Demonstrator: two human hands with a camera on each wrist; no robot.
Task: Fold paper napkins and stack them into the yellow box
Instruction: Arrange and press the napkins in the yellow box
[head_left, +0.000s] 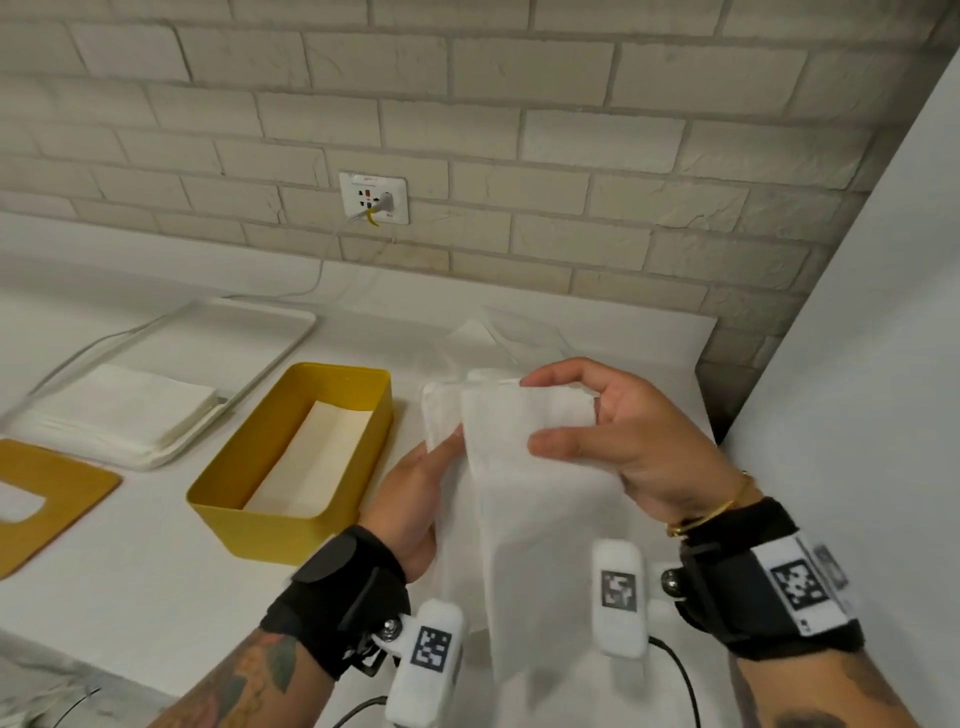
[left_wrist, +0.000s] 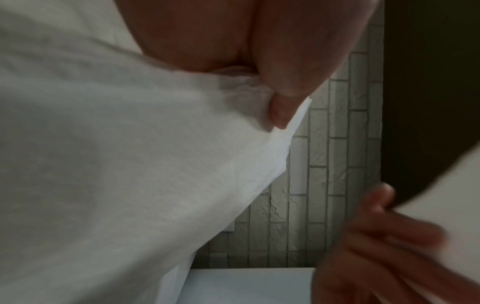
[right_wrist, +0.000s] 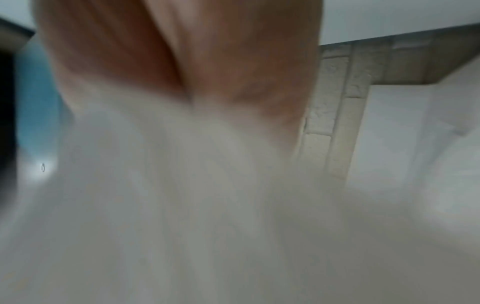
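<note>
Both hands, left hand (head_left: 415, 483) and right hand (head_left: 613, 431), pinch napkin (head_left: 524, 499) above white counter (head_left: 130, 571); brick wall (head_left: 519, 130) behind, seemingly painted.

Head view bright, soft-shadowed, edges bowed; both wrist views dim, blurred.

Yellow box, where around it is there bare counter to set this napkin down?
Bare counter in front of the yellow box, and between it and the yellow lid. Behind-left is crowded: white tray with napkin stack.

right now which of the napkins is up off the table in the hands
The napkin held by the left hand and right hand; the napkin stack lies on the white tray, another inside the yellow box.
</note>
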